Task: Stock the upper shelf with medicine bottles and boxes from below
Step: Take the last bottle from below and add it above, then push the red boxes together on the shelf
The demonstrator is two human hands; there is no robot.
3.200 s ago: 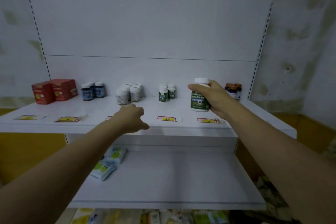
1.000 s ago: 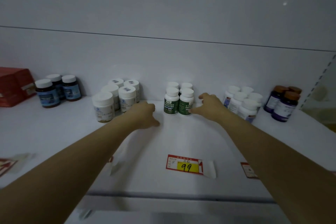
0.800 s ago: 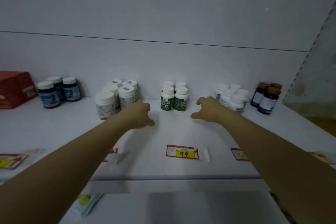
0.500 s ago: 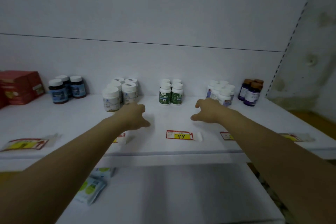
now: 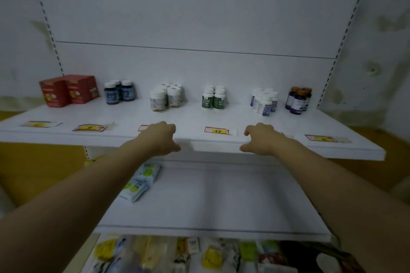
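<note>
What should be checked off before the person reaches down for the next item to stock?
1. Left hand free: ok, it holds nothing, fingers loosely curled at the upper shelf edge.
2. Right hand free: ok, also holds nothing.
3. Bottles already placed stand upright: ok, the green-label bottles and white bottles with blue-and-red labels all stand upright in tight groups.
4. Room left on the upper shelf: ok, bare strip in front of every group.
5. Stock left below: ok, packets lie on the middle shelf and mixed packages sit underneath.
6. More bottles or boxes among that stock: cannot tell, too blurred.
</note>
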